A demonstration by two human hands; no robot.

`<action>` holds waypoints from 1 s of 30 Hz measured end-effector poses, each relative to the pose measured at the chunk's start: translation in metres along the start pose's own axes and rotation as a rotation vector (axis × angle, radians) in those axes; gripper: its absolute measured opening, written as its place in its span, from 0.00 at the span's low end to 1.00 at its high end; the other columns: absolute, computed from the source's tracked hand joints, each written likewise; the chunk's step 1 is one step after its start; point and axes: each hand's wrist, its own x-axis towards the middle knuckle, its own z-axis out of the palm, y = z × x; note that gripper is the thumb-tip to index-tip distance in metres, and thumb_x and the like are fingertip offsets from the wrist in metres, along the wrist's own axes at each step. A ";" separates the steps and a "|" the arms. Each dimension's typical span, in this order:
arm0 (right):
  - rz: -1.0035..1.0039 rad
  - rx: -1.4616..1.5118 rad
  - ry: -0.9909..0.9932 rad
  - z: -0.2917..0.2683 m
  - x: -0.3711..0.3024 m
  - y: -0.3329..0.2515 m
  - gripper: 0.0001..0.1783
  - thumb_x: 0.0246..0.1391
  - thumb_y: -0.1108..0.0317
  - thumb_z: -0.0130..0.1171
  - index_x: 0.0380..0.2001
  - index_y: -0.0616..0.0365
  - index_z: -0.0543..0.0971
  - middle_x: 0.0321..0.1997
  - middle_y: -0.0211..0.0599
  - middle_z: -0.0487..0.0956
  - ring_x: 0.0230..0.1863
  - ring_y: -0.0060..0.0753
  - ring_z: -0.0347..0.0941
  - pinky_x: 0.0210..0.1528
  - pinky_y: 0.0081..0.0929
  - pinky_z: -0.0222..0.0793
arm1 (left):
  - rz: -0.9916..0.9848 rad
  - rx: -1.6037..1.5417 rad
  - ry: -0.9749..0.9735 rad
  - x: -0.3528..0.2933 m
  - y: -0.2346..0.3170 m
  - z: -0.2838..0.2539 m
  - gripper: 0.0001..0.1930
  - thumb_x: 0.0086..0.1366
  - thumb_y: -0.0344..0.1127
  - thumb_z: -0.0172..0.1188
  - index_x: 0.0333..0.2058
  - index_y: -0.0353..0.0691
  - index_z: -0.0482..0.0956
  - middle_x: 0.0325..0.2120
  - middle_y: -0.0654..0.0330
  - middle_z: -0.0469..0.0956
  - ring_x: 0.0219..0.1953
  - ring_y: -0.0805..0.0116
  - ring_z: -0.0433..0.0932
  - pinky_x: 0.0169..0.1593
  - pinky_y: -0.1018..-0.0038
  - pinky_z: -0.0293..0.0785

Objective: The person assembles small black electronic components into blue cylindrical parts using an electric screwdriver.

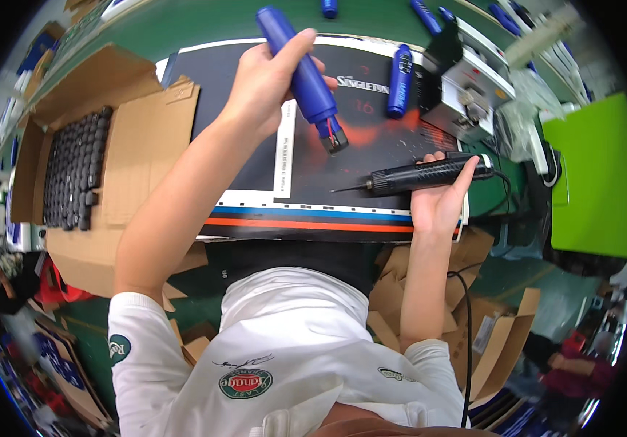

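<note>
My left hand (pixel 256 86) is wrapped round a blue tube-shaped housing (pixel 312 89), held tilted above the dark printed work mat (pixel 255 156). From the tube's lower end sticks a small black end piece (pixel 337 141) with a red wire beside it. My right hand (pixel 435 205) grips a black electric screwdriver (pixel 404 178), palm up. The screwdriver's thin bit points left, below the end piece and apart from it. Another blue tube (pixel 400 81) lies on the mat beyond my right hand.
On the left, an open cardboard box (pixel 135 156) holds rows of small black parts (pixel 73 171). A white boxy device (pixel 466 98) stands at the back right, beside a clear plastic bag (pixel 518 120) and a bright green panel (pixel 593 178). The screwdriver's cord (pixel 467 342) hangs down at right.
</note>
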 end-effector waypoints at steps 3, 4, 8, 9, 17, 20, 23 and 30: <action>-0.051 -0.120 -0.090 0.007 0.003 0.005 0.15 0.63 0.58 0.58 0.43 0.58 0.72 0.37 0.31 0.74 0.42 0.27 0.70 0.50 0.30 0.68 | 0.039 0.057 0.074 -0.005 0.007 -0.003 0.25 0.61 0.48 0.66 0.41 0.31 0.70 0.28 0.53 0.77 0.28 0.62 0.82 0.33 0.67 0.82; -0.086 -0.202 -0.117 0.004 0.005 0.007 0.13 0.64 0.61 0.57 0.43 0.59 0.72 0.38 0.31 0.74 0.42 0.28 0.71 0.51 0.30 0.69 | 0.075 0.046 0.118 -0.005 0.009 0.000 0.24 0.60 0.48 0.67 0.39 0.30 0.70 0.26 0.55 0.76 0.24 0.65 0.80 0.29 0.69 0.80; -0.018 -0.544 -0.237 0.001 0.000 -0.001 0.17 0.67 0.60 0.51 0.45 0.65 0.72 0.46 0.41 0.78 0.48 0.34 0.74 0.55 0.31 0.70 | 0.145 0.028 0.182 -0.007 0.014 -0.002 0.22 0.58 0.46 0.68 0.36 0.33 0.70 0.23 0.59 0.73 0.18 0.70 0.76 0.22 0.74 0.75; 0.017 -0.649 -0.289 0.004 -0.002 -0.007 0.19 0.68 0.58 0.50 0.45 0.67 0.73 0.44 0.42 0.79 0.45 0.33 0.76 0.52 0.31 0.72 | 0.145 0.021 0.191 -0.006 0.014 -0.003 0.22 0.58 0.46 0.68 0.36 0.33 0.70 0.23 0.59 0.73 0.18 0.70 0.76 0.22 0.74 0.75; 0.101 -1.752 -0.194 0.031 -0.009 -0.022 0.33 0.64 0.45 0.52 0.20 0.66 0.79 0.14 0.36 0.76 0.14 0.19 0.70 0.15 0.18 0.63 | 0.183 0.072 0.174 0.009 -0.006 -0.009 0.19 0.61 0.46 0.65 0.36 0.36 0.70 0.23 0.61 0.72 0.16 0.74 0.72 0.20 0.77 0.71; 0.013 -1.722 -0.221 0.036 -0.014 -0.021 0.26 0.63 0.53 0.56 0.18 0.64 0.79 0.13 0.31 0.74 0.15 0.16 0.69 0.17 0.16 0.63 | 0.092 0.029 0.142 0.004 -0.004 -0.008 0.20 0.63 0.50 0.62 0.36 0.37 0.70 0.25 0.60 0.72 0.19 0.74 0.72 0.22 0.77 0.71; -0.206 -1.593 -0.324 0.030 -0.011 -0.020 0.17 0.61 0.61 0.60 0.26 0.64 0.80 0.18 0.31 0.76 0.19 0.17 0.71 0.23 0.15 0.66 | -0.097 -0.069 0.068 -0.006 -0.002 -0.005 0.22 0.64 0.53 0.59 0.37 0.36 0.70 0.28 0.59 0.73 0.23 0.73 0.74 0.26 0.76 0.73; -0.252 -0.890 -0.593 0.068 -0.002 0.015 0.36 0.62 0.55 0.58 0.65 0.64 0.58 0.59 0.49 0.70 0.51 0.33 0.73 0.41 0.26 0.75 | -0.204 0.241 -0.400 -0.025 -0.007 0.010 0.26 0.61 0.51 0.64 0.44 0.30 0.77 0.33 0.56 0.79 0.32 0.74 0.77 0.35 0.78 0.74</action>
